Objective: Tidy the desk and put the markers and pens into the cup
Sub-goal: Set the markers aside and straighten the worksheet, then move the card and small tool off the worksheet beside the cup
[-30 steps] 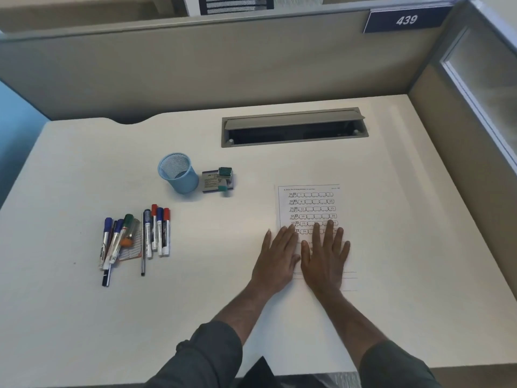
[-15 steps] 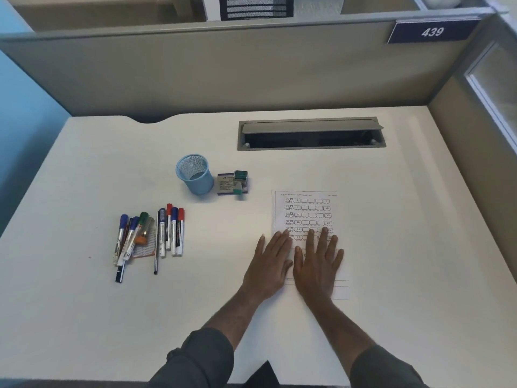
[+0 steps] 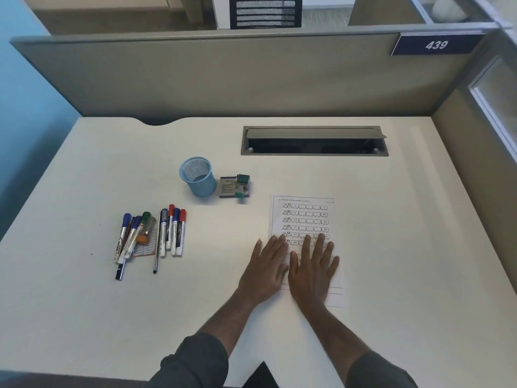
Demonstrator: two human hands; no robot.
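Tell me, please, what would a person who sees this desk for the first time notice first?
Most striking are the left hand and right hand, lying flat side by side on a printed worksheet near the middle of the desk. To the left lies a loose cluster of markers and pens, not yet put away. Behind them stands an empty blue mesh cup, with a small box beside it.

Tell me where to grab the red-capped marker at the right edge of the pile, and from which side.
Pinch the red-capped marker mid-barrel, from above, thumb on its free right side. It lies flat on the desk, cap away from the person, with a blue-capped marker close against its left, so only the right flank is open. The left hand is nearer; both hands lie flat and empty.
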